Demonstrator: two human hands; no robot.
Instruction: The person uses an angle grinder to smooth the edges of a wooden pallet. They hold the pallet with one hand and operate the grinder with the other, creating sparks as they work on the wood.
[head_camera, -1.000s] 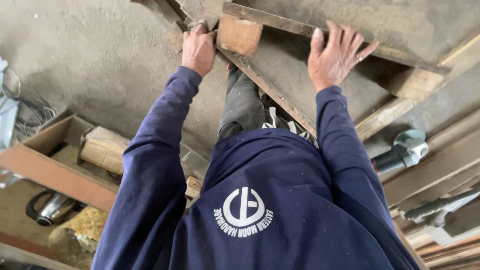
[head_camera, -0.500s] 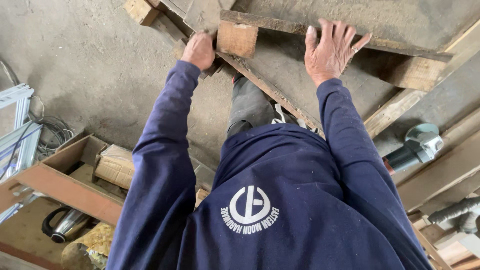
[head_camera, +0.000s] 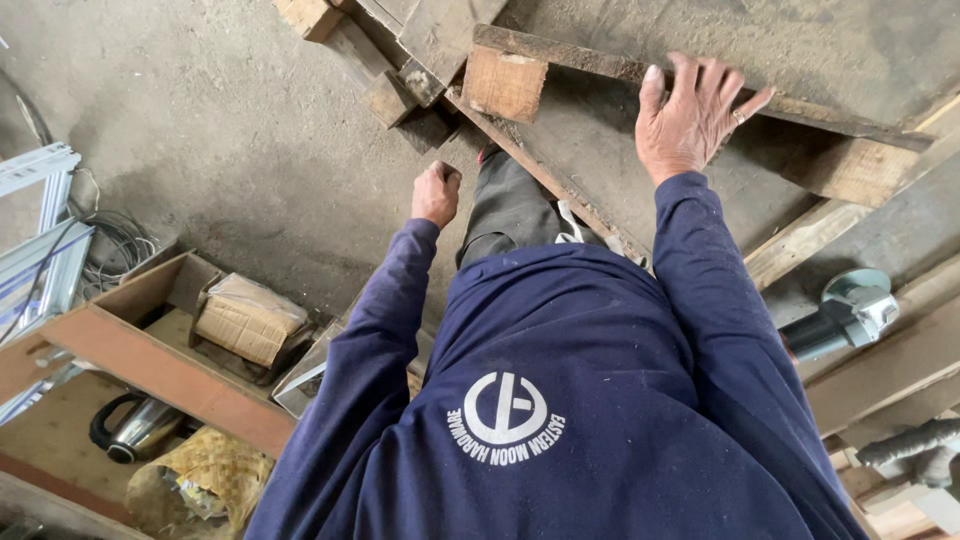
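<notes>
Blue top (head_camera: 560, 400): closest to the camera, filled the bottom middle, hid most of the floor under it; cut off at the bottom edge.
Basket (head_camera: 195, 485): woven, low on the left, partly cut off; stuff inside too hard to make out.
Kettle (head_camera: 130, 430): shiny with a black handle, half hidden behind a red-brown beam (head_camera: 150, 365).
Wooden box (head_camera: 150, 290): open, on the left, held a tan wrapped bundle (head_camera: 250, 318).
Metal rails (head_camera: 40, 240): far left, cut off by the edge, thin wires beside them.
Grey tool (head_camera: 845, 315): on the right between boards, only partly seen.
Grey trouser leg (head_camera: 505, 205): poked out past the blue top, foot hidden under the frame.
Left hand (head_camera: 436, 194): curled into a fist, over the bare floor, apart from the wood; could not tell if anything small was inside.
Right hand (head_camera: 693, 118): open, fingers spread, flat on the wooden frame (head_camera: 640, 70), a ring on one finger.
Wooden frame: dusty grey board with thin strips along its edges, leaned over the leg at the top middle; far side cut off by the top edge.
Wood block (head_camera: 504, 82): pale, square, stuck at the frame's near corner.
Loose wood bits (head_camera: 385, 60): farthest, top left of the frame, piled and cut off.
</notes>
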